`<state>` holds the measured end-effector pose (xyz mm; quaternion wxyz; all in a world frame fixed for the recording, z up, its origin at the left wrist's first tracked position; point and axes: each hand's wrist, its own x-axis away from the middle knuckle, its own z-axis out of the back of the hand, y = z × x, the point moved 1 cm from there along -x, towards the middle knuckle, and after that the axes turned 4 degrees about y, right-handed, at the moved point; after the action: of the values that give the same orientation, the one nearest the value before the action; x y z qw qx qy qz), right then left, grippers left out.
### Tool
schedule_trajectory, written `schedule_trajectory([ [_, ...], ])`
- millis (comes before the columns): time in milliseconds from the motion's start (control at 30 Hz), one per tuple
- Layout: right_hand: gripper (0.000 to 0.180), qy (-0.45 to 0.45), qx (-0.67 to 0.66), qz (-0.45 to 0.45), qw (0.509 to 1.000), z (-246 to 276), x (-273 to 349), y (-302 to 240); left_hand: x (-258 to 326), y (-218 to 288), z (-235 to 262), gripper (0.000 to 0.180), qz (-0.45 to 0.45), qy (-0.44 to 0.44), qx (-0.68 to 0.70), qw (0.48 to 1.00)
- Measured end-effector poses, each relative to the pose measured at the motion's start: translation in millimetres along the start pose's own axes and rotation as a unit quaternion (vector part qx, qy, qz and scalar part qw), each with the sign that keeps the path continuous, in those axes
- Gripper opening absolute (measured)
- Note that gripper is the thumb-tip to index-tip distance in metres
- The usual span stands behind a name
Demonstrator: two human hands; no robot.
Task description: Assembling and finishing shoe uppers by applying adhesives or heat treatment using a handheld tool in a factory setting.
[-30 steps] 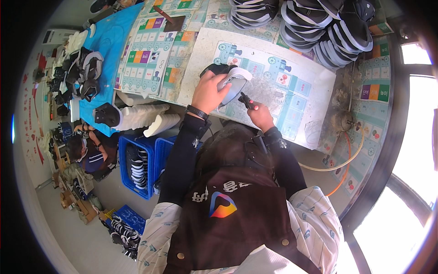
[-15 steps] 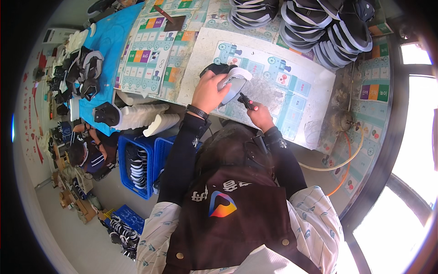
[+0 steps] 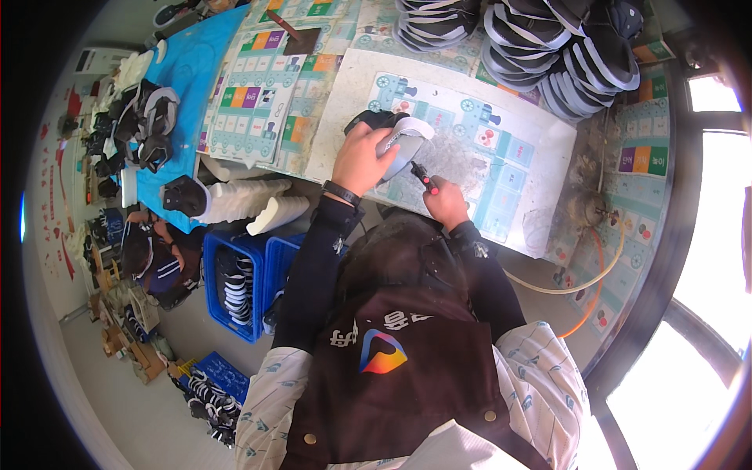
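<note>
My left hand (image 3: 362, 163) is wrapped round a black and grey shoe (image 3: 400, 159) with a white rim, held over the white board (image 3: 329, 129) on the table. The fingers lie across the shoe's upper and the thumb side is against its grey part. To the right, my right hand (image 3: 446, 205) is closed on a slim black tool (image 3: 423, 177) with red parts, whose exact kind I cannot make out. The tool's black tip points up and left, close to the shoe's lower right edge. Whether it touches the shoe, I cannot tell.
Stacks of black and grey shoe parts (image 3: 523, 47) stand at the far right of the table. A pale hose (image 3: 576, 288) and an orange hose hang at the right. Blue crates (image 3: 235, 329) with shoe parts stand to the left, near another person (image 3: 160, 254) bent over.
My right hand has shifted slightly left and nearer, and the tool in it has turned a little. The left hand and shoe stay almost still. The other person's head has tipped.
</note>
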<state>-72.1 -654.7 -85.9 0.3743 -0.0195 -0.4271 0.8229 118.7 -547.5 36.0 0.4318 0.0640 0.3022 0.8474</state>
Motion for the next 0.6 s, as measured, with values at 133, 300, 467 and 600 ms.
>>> schedule_trajectory([
  [133, 0.029, -0.024, -0.041, 0.031, 0.998, -5, -1, 9, -2, 14, 6, 0.031, 0.002, 0.015, -0.066, 0.998],
  [300, 0.03, -0.197, -0.252, -0.144, 0.936, 28, 2, -14, -3, 19, 3, 0.021, 0.002, 0.058, -0.181, 0.982],
  [467, 0.033, -0.146, -0.345, -0.108, 0.921, 56, 10, -10, -7, 31, 31, 0.016, -0.002, 0.091, -0.11, 0.99],
  [600, 0.032, -0.1, -0.295, -0.085, 0.947, 74, 12, -21, -1, 23, 44, 0.02, -0.008, 0.121, -0.064, 0.991],
])
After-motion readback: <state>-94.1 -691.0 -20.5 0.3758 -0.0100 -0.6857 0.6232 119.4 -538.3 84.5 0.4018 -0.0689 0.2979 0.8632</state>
